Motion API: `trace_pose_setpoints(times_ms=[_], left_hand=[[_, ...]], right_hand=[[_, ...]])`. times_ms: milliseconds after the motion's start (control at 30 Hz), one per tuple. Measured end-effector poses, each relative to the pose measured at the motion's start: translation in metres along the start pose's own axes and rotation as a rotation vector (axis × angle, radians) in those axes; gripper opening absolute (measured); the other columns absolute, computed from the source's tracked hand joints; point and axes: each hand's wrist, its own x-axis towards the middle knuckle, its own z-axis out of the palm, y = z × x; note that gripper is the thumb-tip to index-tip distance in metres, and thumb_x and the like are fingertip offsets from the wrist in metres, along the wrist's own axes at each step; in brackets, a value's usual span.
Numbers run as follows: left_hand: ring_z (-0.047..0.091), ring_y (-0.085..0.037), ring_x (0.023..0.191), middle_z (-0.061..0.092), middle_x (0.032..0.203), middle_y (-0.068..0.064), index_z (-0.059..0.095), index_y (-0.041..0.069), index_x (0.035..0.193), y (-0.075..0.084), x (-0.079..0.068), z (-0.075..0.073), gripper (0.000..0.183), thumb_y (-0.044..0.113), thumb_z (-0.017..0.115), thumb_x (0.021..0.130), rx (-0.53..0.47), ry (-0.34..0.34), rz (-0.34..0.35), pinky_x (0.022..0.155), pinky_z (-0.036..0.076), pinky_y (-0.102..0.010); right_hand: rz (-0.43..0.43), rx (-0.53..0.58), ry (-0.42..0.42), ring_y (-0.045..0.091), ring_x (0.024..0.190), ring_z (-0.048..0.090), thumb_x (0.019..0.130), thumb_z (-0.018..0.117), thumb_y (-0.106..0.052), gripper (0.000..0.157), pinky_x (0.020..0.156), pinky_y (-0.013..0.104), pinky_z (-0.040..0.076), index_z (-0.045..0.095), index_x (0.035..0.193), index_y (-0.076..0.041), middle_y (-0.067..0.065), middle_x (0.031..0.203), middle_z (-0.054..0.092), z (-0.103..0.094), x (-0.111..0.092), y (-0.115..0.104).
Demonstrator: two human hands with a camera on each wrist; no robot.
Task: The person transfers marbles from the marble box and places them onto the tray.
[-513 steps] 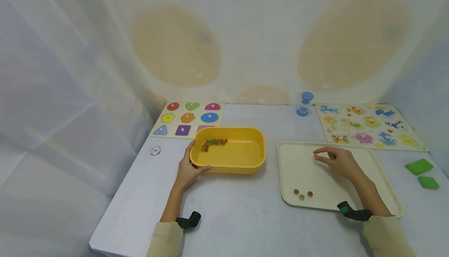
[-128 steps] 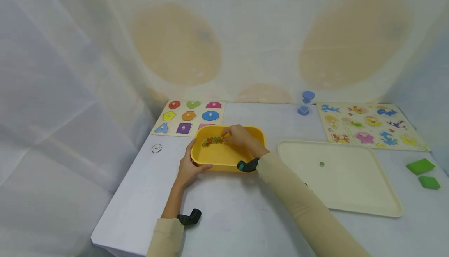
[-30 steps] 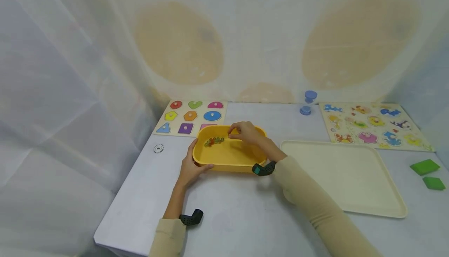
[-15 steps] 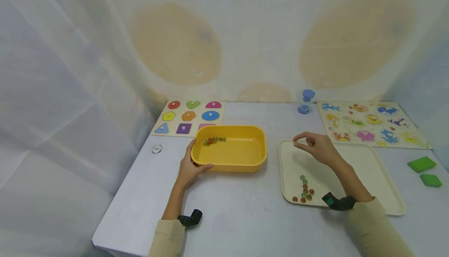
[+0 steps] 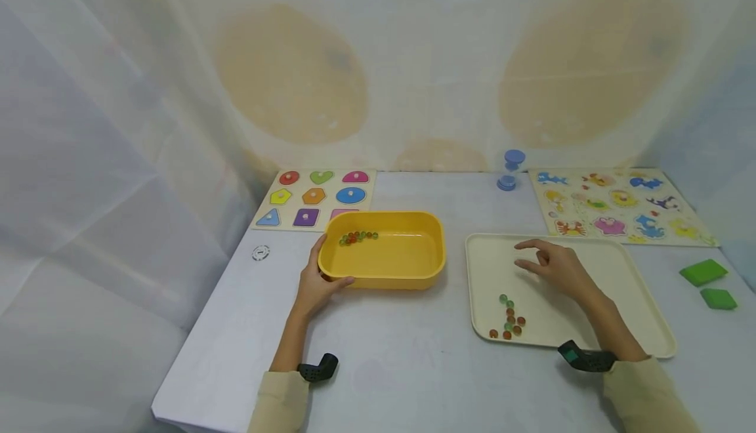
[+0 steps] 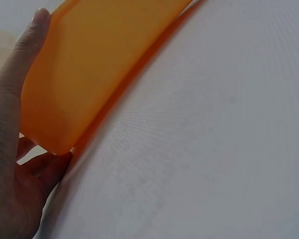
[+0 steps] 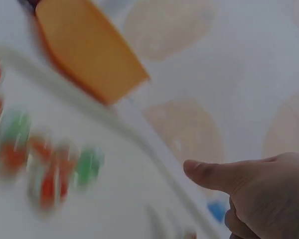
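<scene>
Gripping yellow tub [image 5: 401, 257], left grip [image 5: 313, 287] partly hidden; right grip [image 5: 558, 266] apart, apparently above tray [image 5: 490, 266]; marbles [image 7: 52, 186] smeared in wrist view.

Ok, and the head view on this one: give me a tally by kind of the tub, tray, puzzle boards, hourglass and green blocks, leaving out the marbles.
Tub: 1
Tray: 1
Puzzle boards: 2
Hourglass: 1
Green blocks: 2
Total: 7

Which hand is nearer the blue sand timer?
Right: the right hand is over the tray in front of the sand timer; the left hand grips the yellow box, farther left.
</scene>
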Motion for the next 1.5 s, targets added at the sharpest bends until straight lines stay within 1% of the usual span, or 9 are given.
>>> trace_pose_setpoints(times_ms=[167, 333, 533, 700, 833, 900, 1000, 1367, 1500], left_hand=[[0.041, -0.022, 0.122, 0.033, 0.143, 0.001, 0.018, 0.033, 0.141, -0.001, 0.0, -0.001, 0.099, 0.029, 0.081, 0.064, -0.002, 0.002, -0.013, 0.099, 0.035, -0.044], [0.042, -0.018, 0.121, 0.033, 0.142, 0.003, 0.017, 0.034, 0.141, -0.002, 0.001, 0.0, 0.1, 0.036, 0.08, 0.063, -0.001, -0.001, -0.011, 0.099, 0.035, -0.043], [0.044, -0.021, 0.119, 0.035, 0.142, -0.001, 0.018, 0.034, 0.141, -0.003, 0.0, -0.001, 0.1, 0.034, 0.08, 0.063, -0.016, -0.007, 0.004, 0.097, 0.037, -0.044], [0.042, -0.022, 0.12, 0.034, 0.142, -0.002, 0.017, 0.033, 0.141, -0.002, 0.0, -0.001, 0.099, 0.027, 0.08, 0.065, -0.011, -0.006, -0.005, 0.098, 0.036, -0.045], [0.041, -0.022, 0.121, 0.033, 0.143, -0.001, 0.017, 0.032, 0.142, -0.001, 0.0, 0.0, 0.099, 0.028, 0.08, 0.066, -0.005, -0.017, -0.016, 0.099, 0.035, -0.044], [0.041, -0.022, 0.121, 0.033, 0.142, -0.001, 0.017, 0.031, 0.142, -0.001, 0.0, 0.001, 0.099, 0.028, 0.08, 0.065, -0.008, -0.017, -0.016, 0.099, 0.036, -0.043], [0.042, -0.022, 0.12, 0.034, 0.142, -0.001, 0.018, 0.03, 0.142, -0.002, 0.001, 0.0, 0.099, 0.028, 0.08, 0.065, -0.016, -0.013, -0.009, 0.099, 0.036, -0.043], [0.042, -0.019, 0.12, 0.034, 0.142, 0.0, 0.018, 0.028, 0.142, -0.001, 0.003, -0.002, 0.102, 0.039, 0.08, 0.063, 0.006, -0.014, -0.005, 0.099, 0.036, -0.042], [0.042, -0.021, 0.121, 0.033, 0.142, -0.002, 0.017, 0.028, 0.142, 0.0, 0.001, -0.002, 0.1, 0.036, 0.079, 0.065, -0.003, -0.021, 0.0, 0.099, 0.036, -0.044]], right_hand=[[-0.071, 0.127, -0.021, 0.01, 0.045, 0.029, 0.08, 0.065, -0.036, 0.033, 0.04, 0.022, 0.025, 0.065, 0.104, -0.013, -0.004, 0.051, 0.033, 0.014, 0.047, -0.057], [-0.162, 0.218, -0.08, 0.014, 0.047, 0.032, 0.081, 0.066, -0.028, 0.026, 0.043, 0.022, 0.026, 0.067, 0.1, -0.012, -0.002, 0.053, 0.034, 0.044, 0.098, -0.118], [-0.238, 0.236, -0.196, 0.013, 0.046, 0.028, 0.083, 0.064, -0.023, 0.023, 0.044, 0.021, 0.024, 0.068, 0.101, -0.009, -0.002, 0.052, 0.032, 0.087, 0.14, -0.161], [-0.23, 0.184, -0.315, 0.012, 0.048, 0.031, 0.084, 0.063, -0.021, 0.024, 0.046, 0.02, 0.027, 0.067, 0.104, -0.01, 0.002, 0.055, 0.045, 0.12, 0.161, -0.169], [-0.145, 0.133, -0.397, 0.012, 0.06, 0.042, 0.083, 0.064, -0.021, 0.023, 0.055, 0.02, 0.036, 0.067, 0.104, -0.014, 0.003, 0.082, 0.065, 0.136, 0.17, -0.166], [-0.128, 0.109, -0.415, 0.013, 0.068, 0.048, 0.082, 0.065, -0.022, 0.023, 0.062, 0.022, 0.041, 0.068, 0.104, -0.014, 0.001, 0.096, 0.066, 0.141, 0.172, -0.164], [-0.124, 0.104, -0.441, 0.016, 0.074, 0.051, 0.083, 0.064, -0.022, 0.023, 0.07, 0.025, 0.044, 0.067, 0.103, -0.013, 0.001, 0.1, 0.066, 0.144, 0.173, -0.164], [-0.137, 0.063, -0.47, 0.018, 0.088, 0.053, 0.083, 0.064, -0.02, 0.018, 0.089, 0.033, 0.043, 0.069, 0.098, -0.012, 0.001, 0.103, 0.065, 0.145, 0.171, -0.163], [-0.181, 0.092, -0.409, 0.017, 0.073, 0.051, 0.084, 0.063, -0.023, 0.018, 0.076, 0.031, 0.045, 0.069, 0.098, -0.012, 0.001, 0.083, 0.064, 0.127, 0.165, -0.163]])
